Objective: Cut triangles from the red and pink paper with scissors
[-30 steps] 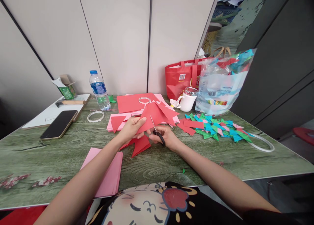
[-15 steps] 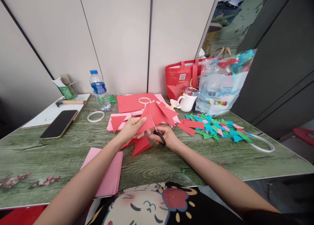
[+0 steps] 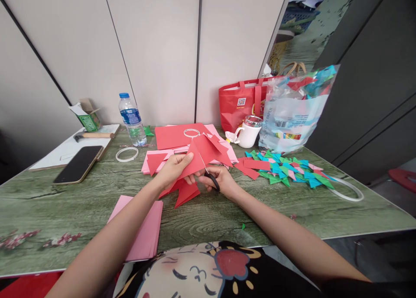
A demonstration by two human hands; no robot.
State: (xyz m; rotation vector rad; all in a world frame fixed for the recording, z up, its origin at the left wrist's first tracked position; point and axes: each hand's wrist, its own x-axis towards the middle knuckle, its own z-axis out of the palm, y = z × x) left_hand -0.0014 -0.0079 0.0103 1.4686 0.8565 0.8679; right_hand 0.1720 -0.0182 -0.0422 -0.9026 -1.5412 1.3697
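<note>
My left hand [image 3: 173,170] pinches a red sheet of paper [image 3: 203,153] by its left edge and holds it above the green table [image 3: 65,202]. My right hand [image 3: 221,181] grips black-handled scissors [image 3: 211,179], whose blades reach up into the sheet. Cut red triangles [image 3: 185,192] lie on the table just under my hands. Behind them sits a stack of red and pink sheets [image 3: 172,135].
A pink paper pile [image 3: 143,228] lies near the front edge. A phone [image 3: 78,163], tape rings [image 3: 126,154], a water bottle [image 3: 131,118], a white mug [image 3: 248,133], a red bag [image 3: 240,101], a plastic bag [image 3: 292,111] and several coloured paper triangles [image 3: 286,170] surround the spot.
The red sheet has turned slightly in my left hand and the scissor blades sit deeper in the paper. Both arms stay where they were.
</note>
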